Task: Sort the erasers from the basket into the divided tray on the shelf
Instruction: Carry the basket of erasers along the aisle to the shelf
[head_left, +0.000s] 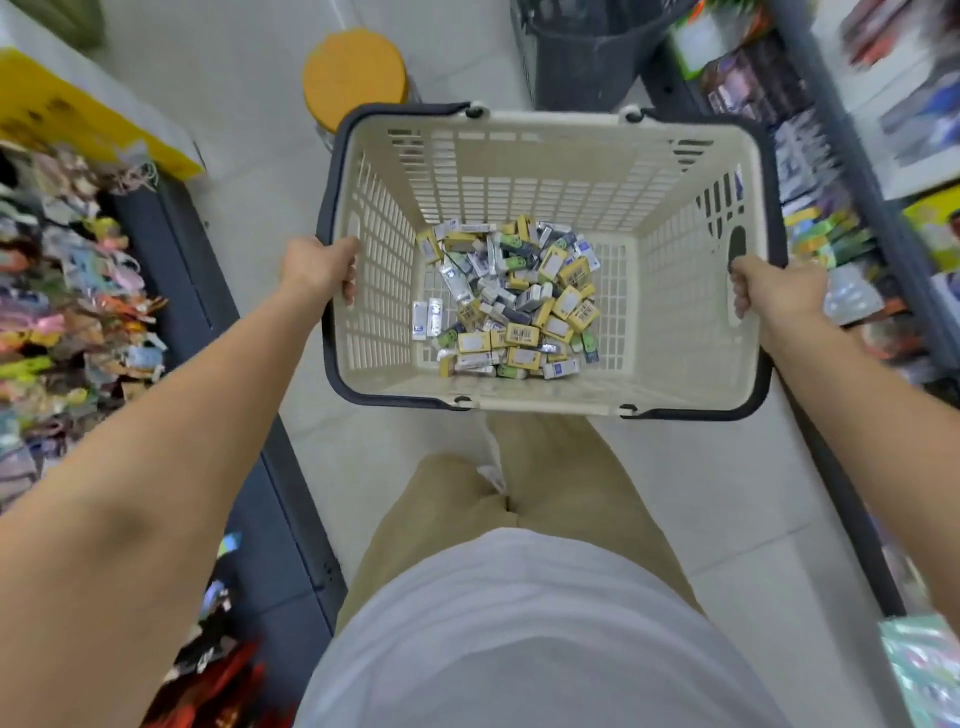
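A cream plastic basket (519, 171) with dark folded-down handles hangs in front of me above the floor. My left hand (319, 270) grips its left rim, fingers curled over the edge. My right hand (774, 293) grips the right rim at the slot in the side wall. A heap of several small wrapped erasers (514, 301), yellow, white, blue and green, lies on the basket's bottom. No divided tray is in view.
A shelf of colourful packets (72, 291) runs along the left. Shelves of stationery (831, 171) line the right. A yellow stool (356, 78) and a dark bin (587, 57) stand on the pale tiled floor beyond the basket.
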